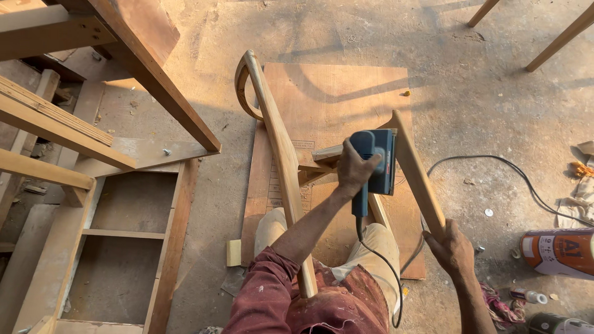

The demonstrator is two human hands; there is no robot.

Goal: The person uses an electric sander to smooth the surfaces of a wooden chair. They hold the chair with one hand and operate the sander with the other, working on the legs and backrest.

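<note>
Presently a wooden chair frame [281, 154] lies on a plywood sheet [334, 93] on the floor, long rails running away from the person. Left hand [354, 168] wraps its fingers around the blue sander [373, 162] pressed on a crosspiece; right hand [453, 246] grips the nearer rail end [417, 173].

A dusty concrete floor [495, 93] carries a plywood sheet [337, 93], a black power cord [495, 162], a small wood block [233, 252] and an orange-white can [560, 252].
</note>
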